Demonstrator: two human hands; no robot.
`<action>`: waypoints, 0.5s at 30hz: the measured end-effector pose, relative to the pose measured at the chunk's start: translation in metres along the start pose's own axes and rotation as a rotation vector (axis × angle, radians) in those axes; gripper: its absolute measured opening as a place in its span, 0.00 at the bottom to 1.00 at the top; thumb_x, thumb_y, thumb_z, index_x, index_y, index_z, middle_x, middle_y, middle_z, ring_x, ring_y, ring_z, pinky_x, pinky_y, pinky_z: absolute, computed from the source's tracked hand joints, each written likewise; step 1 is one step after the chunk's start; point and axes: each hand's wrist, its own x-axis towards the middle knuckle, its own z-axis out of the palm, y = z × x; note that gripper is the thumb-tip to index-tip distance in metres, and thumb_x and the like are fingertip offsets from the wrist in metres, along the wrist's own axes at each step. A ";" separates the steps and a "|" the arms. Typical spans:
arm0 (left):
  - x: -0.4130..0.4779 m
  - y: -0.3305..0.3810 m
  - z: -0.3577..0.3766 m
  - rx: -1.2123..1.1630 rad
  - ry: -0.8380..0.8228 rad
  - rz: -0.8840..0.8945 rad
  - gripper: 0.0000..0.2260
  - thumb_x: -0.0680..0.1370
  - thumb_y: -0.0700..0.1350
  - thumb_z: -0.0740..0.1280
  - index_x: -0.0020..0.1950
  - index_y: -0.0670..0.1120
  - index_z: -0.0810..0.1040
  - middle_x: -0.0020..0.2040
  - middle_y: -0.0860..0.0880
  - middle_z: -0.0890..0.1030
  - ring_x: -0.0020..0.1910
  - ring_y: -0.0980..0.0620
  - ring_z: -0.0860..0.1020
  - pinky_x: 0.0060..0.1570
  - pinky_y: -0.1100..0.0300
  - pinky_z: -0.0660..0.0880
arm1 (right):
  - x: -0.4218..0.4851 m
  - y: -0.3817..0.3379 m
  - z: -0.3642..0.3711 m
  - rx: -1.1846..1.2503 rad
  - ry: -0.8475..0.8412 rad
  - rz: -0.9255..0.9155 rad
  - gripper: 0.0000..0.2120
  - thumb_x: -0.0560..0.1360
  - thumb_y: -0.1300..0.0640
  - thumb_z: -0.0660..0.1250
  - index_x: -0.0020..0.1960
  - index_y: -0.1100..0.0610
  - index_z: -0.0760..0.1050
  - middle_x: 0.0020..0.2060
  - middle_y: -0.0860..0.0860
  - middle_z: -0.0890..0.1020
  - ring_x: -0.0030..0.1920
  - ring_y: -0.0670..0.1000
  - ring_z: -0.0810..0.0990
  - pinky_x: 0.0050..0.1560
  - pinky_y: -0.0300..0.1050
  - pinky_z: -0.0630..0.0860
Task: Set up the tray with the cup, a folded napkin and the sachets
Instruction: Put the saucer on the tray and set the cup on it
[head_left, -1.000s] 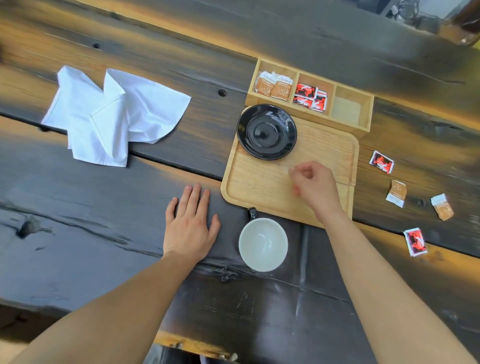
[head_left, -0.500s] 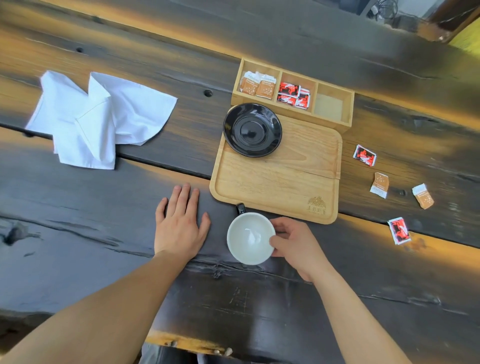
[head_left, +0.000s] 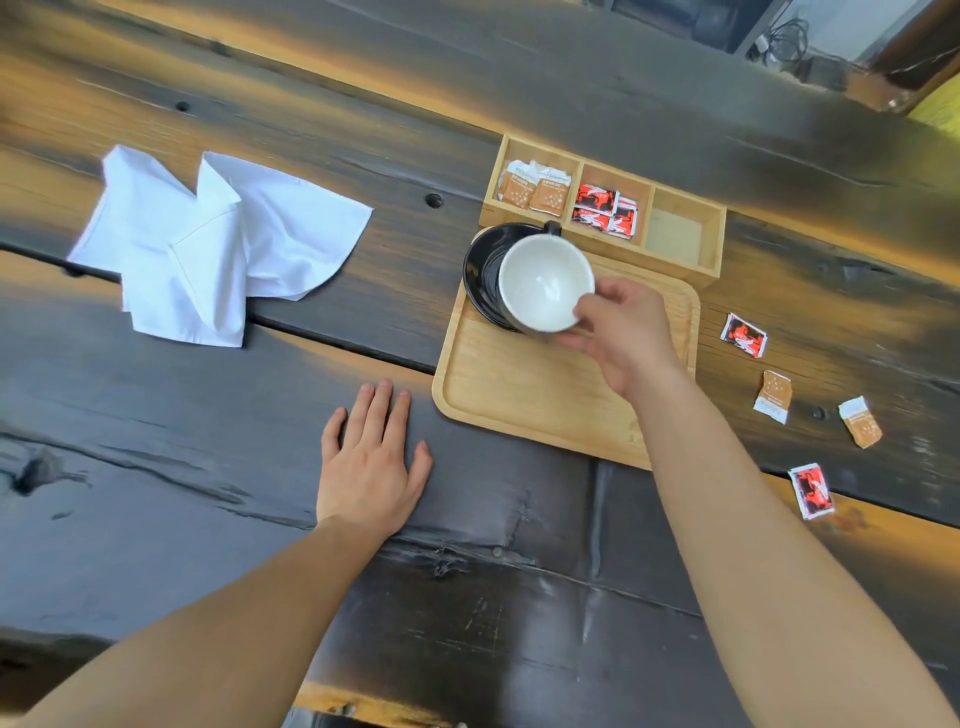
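Observation:
My right hand (head_left: 621, 332) grips the rim of the cup (head_left: 543, 283), white inside with a dark handle pointing away from me. The cup hangs over the black saucer (head_left: 480, 275), which sits at the far left corner of the wooden tray (head_left: 519, 395). I cannot tell whether cup and saucer touch. My left hand (head_left: 371, 462) lies flat on the table, left of the tray's near corner. A white napkin (head_left: 208, 244) lies crumpled and unfolded at the far left. Several loose sachets, red (head_left: 744, 336) and brown (head_left: 774, 396), lie right of the tray.
A wooden three-slot box (head_left: 680, 236) stands behind the tray, with brown sachets (head_left: 535, 184) in the left slot and red ones (head_left: 605, 210) in the middle. The dark plank table (head_left: 208, 415) has gaps and knots. Cables lie at the far right.
My right hand took the cup from the table in front of the tray, lifted it and carried it away from me over the saucer. The left hand stayed put.

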 end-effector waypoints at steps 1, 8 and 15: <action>0.000 0.000 0.000 -0.001 0.001 -0.001 0.27 0.82 0.59 0.53 0.79 0.49 0.62 0.80 0.47 0.64 0.81 0.48 0.57 0.78 0.47 0.51 | 0.009 -0.003 0.004 0.007 0.015 0.010 0.12 0.74 0.72 0.64 0.53 0.60 0.77 0.56 0.57 0.79 0.56 0.60 0.82 0.47 0.57 0.85; -0.001 -0.001 0.001 -0.006 0.004 0.002 0.28 0.82 0.59 0.53 0.79 0.48 0.62 0.81 0.47 0.63 0.81 0.48 0.57 0.78 0.46 0.51 | 0.043 -0.009 0.025 -0.002 0.051 0.106 0.16 0.73 0.73 0.64 0.60 0.65 0.76 0.61 0.59 0.78 0.58 0.64 0.81 0.50 0.58 0.85; 0.000 -0.001 0.002 -0.019 -0.001 -0.002 0.28 0.81 0.58 0.55 0.79 0.48 0.63 0.80 0.47 0.64 0.81 0.47 0.58 0.77 0.45 0.53 | 0.048 -0.009 0.027 0.018 0.063 0.130 0.17 0.73 0.74 0.64 0.61 0.65 0.75 0.61 0.59 0.77 0.58 0.64 0.81 0.50 0.57 0.85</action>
